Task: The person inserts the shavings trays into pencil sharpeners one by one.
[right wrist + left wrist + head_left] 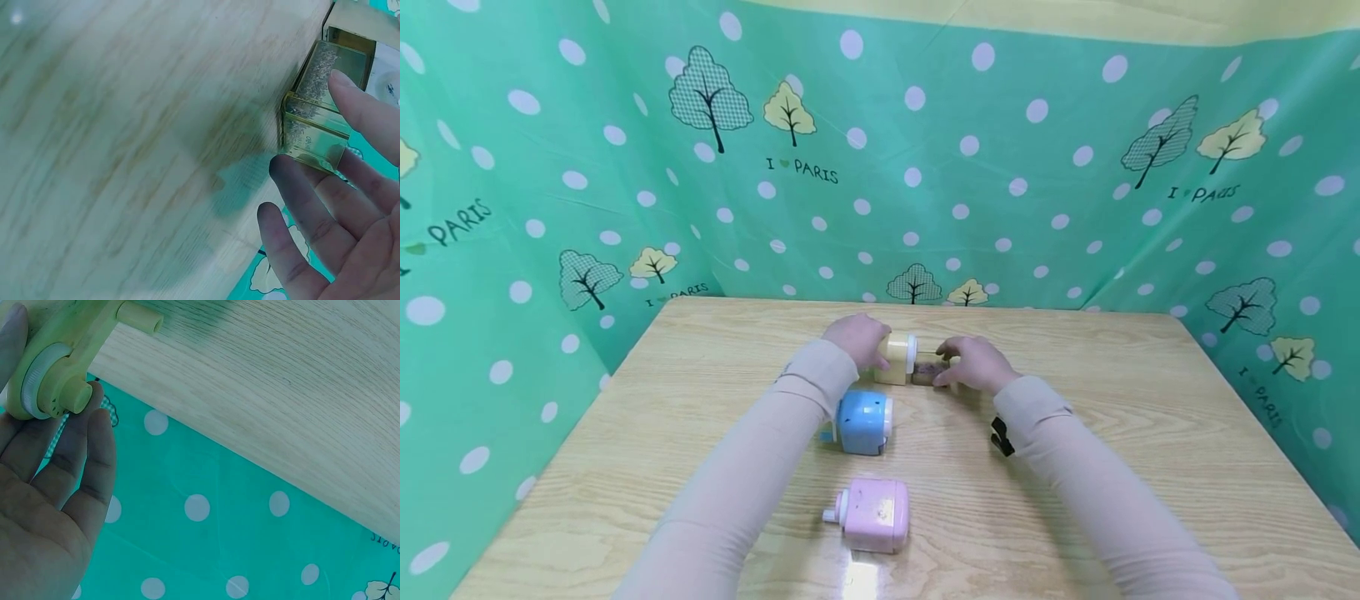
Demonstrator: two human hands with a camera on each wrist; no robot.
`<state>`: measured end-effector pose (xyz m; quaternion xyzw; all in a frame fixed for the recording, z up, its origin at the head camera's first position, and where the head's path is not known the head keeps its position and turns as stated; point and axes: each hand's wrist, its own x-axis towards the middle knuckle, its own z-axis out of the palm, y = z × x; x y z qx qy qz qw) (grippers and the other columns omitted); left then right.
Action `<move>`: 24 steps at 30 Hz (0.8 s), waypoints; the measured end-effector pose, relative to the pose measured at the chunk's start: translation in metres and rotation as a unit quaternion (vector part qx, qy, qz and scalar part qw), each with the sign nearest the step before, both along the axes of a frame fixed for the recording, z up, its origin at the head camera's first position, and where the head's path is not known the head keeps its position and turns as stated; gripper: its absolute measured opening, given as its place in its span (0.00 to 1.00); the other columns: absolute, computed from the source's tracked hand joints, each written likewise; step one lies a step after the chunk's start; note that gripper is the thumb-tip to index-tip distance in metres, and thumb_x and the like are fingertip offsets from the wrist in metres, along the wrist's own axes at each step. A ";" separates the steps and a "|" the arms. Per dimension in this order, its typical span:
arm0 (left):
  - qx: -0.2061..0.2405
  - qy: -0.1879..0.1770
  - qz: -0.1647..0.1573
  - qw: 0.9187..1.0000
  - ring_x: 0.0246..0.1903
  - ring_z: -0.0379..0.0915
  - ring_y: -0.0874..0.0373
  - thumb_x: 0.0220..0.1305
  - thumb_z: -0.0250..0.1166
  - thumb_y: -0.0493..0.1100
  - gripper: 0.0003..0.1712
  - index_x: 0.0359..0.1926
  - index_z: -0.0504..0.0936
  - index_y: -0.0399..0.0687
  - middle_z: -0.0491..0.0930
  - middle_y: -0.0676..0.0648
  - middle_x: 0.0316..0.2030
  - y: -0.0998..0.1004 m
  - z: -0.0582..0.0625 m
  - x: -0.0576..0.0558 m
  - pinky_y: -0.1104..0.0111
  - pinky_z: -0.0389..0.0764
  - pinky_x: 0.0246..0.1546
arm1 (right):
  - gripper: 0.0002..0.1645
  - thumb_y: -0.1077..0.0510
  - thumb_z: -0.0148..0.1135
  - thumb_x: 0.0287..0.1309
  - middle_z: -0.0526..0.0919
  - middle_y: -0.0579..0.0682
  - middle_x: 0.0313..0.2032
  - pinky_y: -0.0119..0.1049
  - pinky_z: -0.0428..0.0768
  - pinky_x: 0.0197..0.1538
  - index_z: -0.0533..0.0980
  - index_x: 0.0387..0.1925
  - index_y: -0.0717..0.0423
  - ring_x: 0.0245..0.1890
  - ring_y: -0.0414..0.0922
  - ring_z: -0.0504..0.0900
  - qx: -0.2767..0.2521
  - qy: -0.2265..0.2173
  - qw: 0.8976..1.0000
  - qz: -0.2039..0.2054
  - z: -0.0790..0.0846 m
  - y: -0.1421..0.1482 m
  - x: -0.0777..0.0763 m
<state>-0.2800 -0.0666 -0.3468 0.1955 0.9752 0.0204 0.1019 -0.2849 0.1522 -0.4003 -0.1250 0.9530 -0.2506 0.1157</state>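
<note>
A pale yellow crank pencil sharpener point(892, 360) lies near the back of the table. My left hand point(857, 338) grips its crank end; in the left wrist view the yellow crank point(94, 344) shows beside the fingers. Out of the sharpener's other end sticks a clear shavings drawer point(315, 119), holding dark shavings. My right hand point(976, 364) holds the drawer between thumb and fingers. Closer to me stand a blue pencil sharpener point(863, 422), partly behind the left sleeve, and a pink one point(877, 515).
The wooden table point(1112, 400) runs back to a green dotted cloth point(925, 217), which hangs behind and at both sides. A black strap piece point(1002, 437) shows by the right cuff.
</note>
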 end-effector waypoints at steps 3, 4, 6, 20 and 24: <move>0.003 -0.003 0.001 1.000 0.60 0.76 0.50 0.58 0.72 0.53 0.36 0.66 0.74 0.48 0.78 0.46 0.62 0.000 0.001 0.001 0.60 0.75 0.63 | 0.35 0.50 0.74 0.52 0.81 0.58 0.57 0.55 0.71 0.66 0.75 0.60 0.57 0.61 0.58 0.75 0.005 0.004 1.000 0.003 0.000 -0.002 0.001; 0.002 -0.004 0.001 1.000 0.60 0.76 0.50 0.58 0.72 0.54 0.36 0.66 0.74 0.48 0.78 0.46 0.62 0.000 0.001 0.001 0.60 0.75 0.63 | 0.35 0.50 0.74 0.52 0.81 0.58 0.57 0.55 0.71 0.66 0.75 0.60 0.57 0.61 0.58 0.75 0.006 0.006 1.000 0.006 0.001 -0.003 0.001; 0.000 -0.005 0.001 1.000 0.60 0.76 0.51 0.58 0.71 0.54 0.36 0.66 0.74 0.48 0.78 0.46 0.62 0.000 0.000 -0.001 0.60 0.75 0.63 | 0.35 0.50 0.74 0.52 0.81 0.59 0.57 0.55 0.72 0.65 0.75 0.60 0.58 0.60 0.58 0.76 0.010 0.012 1.000 0.011 0.001 -0.004 0.001; -0.007 -0.002 0.000 1.000 0.59 0.77 0.52 0.57 0.72 0.54 0.37 0.65 0.74 0.49 0.78 0.47 0.62 -0.001 -0.004 -0.005 0.61 0.76 0.62 | 0.34 0.48 0.71 0.56 0.81 0.59 0.57 0.55 0.74 0.63 0.75 0.61 0.58 0.60 0.58 0.77 0.024 0.029 0.999 0.026 0.001 -0.009 0.004; -0.005 0.001 -0.001 1.000 0.59 0.77 0.52 0.57 0.72 0.55 0.37 0.65 0.74 0.49 0.79 0.47 0.61 -0.001 -0.004 -0.005 0.61 0.76 0.62 | 0.34 0.47 0.70 0.57 0.81 0.58 0.57 0.55 0.74 0.63 0.74 0.61 0.57 0.60 0.58 0.77 0.023 0.025 0.999 0.026 0.001 -0.010 0.004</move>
